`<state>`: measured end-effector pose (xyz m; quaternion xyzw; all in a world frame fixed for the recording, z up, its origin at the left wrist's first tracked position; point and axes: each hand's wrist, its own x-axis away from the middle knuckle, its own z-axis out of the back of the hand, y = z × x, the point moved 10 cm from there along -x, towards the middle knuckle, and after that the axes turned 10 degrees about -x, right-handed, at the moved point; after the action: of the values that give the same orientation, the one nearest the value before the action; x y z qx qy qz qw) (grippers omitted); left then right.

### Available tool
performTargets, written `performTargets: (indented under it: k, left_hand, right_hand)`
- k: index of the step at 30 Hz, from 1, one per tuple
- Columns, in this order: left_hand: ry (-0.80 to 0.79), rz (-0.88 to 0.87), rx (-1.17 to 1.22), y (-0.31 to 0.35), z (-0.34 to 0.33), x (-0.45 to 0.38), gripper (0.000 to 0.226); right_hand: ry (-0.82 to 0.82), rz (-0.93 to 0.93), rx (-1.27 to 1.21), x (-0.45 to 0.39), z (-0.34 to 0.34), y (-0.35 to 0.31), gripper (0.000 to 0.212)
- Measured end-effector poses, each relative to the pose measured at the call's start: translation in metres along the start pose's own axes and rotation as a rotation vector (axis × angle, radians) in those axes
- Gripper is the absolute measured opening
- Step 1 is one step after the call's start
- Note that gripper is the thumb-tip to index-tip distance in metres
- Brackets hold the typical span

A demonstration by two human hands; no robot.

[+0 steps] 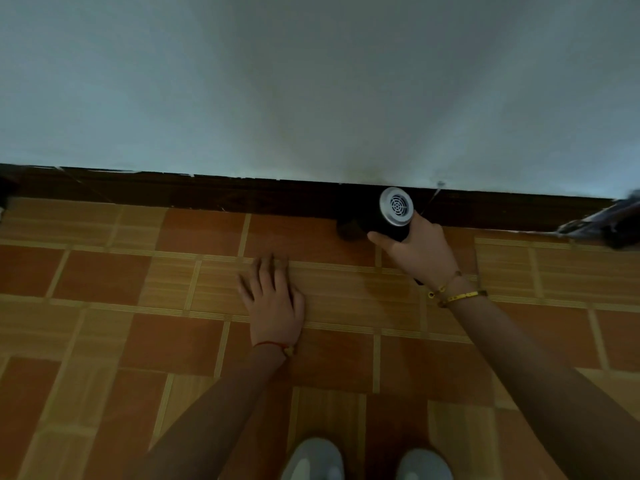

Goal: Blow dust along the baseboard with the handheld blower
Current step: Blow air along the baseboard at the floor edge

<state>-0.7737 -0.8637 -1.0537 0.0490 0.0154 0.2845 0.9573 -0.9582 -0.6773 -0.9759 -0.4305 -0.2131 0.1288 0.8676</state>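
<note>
A dark brown baseboard (207, 194) runs across the view where the pale wall meets the tiled floor. My right hand (420, 251) grips the black handheld blower (384, 220); its silver grilled rear end faces me and its dark nozzle points left, low against the baseboard. My left hand (273, 299) lies flat on the floor tiles with its fingers straight, a little to the left of the blower and short of the baseboard. Any dust is too faint to make out in the dim light.
The floor (104, 306) is orange and tan patterned tile. A dark object with a pale strip (609, 221) lies against the baseboard at the far right. Another dark shape (5, 194) sits at the far left edge. My two grey shoes (367, 460) show at the bottom.
</note>
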Motion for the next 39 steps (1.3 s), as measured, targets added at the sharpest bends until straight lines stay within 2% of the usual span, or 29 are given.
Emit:
performTargets:
  k: [7, 9, 13, 19, 24, 29, 34, 39]
  left_hand:
    - [0.019, -0.002, -0.036, 0.001, 0.000, 0.000, 0.056]
    - [0.021, -0.003, -0.045, 0.001, 0.000, -0.001, 0.056]
    - [0.039, -0.010, -0.003, 0.003, 0.004, 0.000, 0.055]
    - [0.047, -0.173, 0.055, 0.049, 0.005, 0.008, 0.050]
    - [0.039, -0.231, 0.115, 0.088, 0.001, 0.009, 0.050]
    - [0.048, -0.225, 0.121, 0.106, -0.001, 0.006, 0.049]
    - [0.025, -0.228, 0.068, 0.107, -0.010, 0.007, 0.049]
    - [0.000, -0.235, 0.052, 0.108, -0.012, 0.008, 0.048]
  right_hand:
    - [0.107, -0.054, 0.056, 0.019, 0.025, 0.014, 0.059]
    - [0.056, -0.031, 0.085, 0.020, 0.014, 0.010, 0.065]
    - [-0.070, -0.062, 0.047, 0.024, -0.002, 0.011, 0.059]
    - [0.186, -0.068, 0.101, 0.037, 0.040, 0.023, 0.065]
    - [0.117, -0.090, 0.036, 0.040, 0.046, 0.036, 0.056]
    - [0.285, -0.112, 0.036, 0.047, 0.074, 0.050, 0.062]
    - [0.191, -0.110, 0.028, 0.050, 0.074, 0.055, 0.056]
    - [0.338, -0.132, 0.109, 0.061, 0.096, 0.060, 0.062]
